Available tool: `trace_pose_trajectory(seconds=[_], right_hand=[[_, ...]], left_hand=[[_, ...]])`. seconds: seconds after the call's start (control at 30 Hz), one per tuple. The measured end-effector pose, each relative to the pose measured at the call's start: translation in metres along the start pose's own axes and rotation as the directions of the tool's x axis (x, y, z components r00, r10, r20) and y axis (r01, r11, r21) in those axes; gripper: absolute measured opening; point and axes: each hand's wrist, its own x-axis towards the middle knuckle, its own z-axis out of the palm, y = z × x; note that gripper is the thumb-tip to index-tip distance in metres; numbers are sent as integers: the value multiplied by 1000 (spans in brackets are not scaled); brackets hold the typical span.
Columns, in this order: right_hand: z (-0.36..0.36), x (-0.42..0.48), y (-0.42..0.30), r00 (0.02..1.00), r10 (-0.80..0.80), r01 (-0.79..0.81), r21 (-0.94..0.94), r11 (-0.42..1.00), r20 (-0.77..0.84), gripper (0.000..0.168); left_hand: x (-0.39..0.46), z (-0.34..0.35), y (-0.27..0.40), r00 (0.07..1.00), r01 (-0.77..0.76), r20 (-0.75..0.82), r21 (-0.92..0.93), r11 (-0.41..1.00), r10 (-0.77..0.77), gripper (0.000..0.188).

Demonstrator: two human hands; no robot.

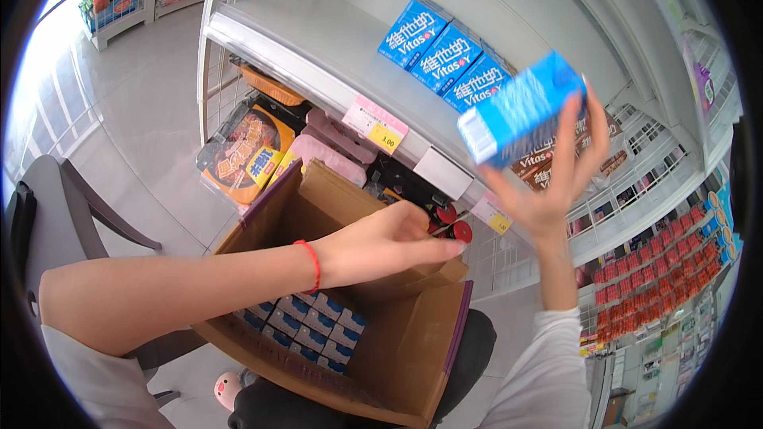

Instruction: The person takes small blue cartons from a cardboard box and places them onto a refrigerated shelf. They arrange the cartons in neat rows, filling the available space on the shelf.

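Note:
My right hand (pixel 545 196) grips a blue Vitasoy drink carton (pixel 521 104), tilted in the air before the shelf. Behind it, a short row of blue Vitasoy cartons (pixel 447 59) stands on the white shelf (pixel 310 30). Brown Vitasoy cartons (pixel 545 176) sit beyond my right fingers, partly covered by them. With a red cord around its wrist, my left hand (pixel 390 244) hovers over an open cardboard box (pixel 417 333). Nothing shows in that hand; its thumb points out and its fingers curl. Several blue-and-white cartons (pixel 316 325) fill part of the box's bottom; my forearm hides some.
Price tags (pixel 375 122) line the shelf's front edge. Packaged food trays (pixel 244 155) and red-capped containers (pixel 459 231) lie below it. A grey chair (pixel 53 220) stands at left. Red packages (pixel 656 274) hang on a rack at right.

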Motion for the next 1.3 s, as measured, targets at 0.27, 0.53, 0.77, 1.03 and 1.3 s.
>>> trace_pose_trajectory(seconds=[0.27,0.53,0.77,1.03,1.3], right_hand=[[65,8,43,963,-131,145,-43,988,236,101],[88,-11,53,959,-39,62,-73,995,280,97],[85,-13,61,938,-21,41,-51,998,345,88],[87,-13,61,949,-50,68,-48,997,311,75],[90,-21,57,942,-44,86,-115,990,332,72]], left_hand=[[-14,10,-34,567,-148,157,985,87,-809,39],[-8,0,-42,744,-163,82,985,-61,-663,38],[-10,2,-43,586,-75,102,995,72,-804,48],[-10,4,-41,625,-123,120,991,55,-771,47],[-10,4,-38,615,-132,132,989,63,-777,47]])
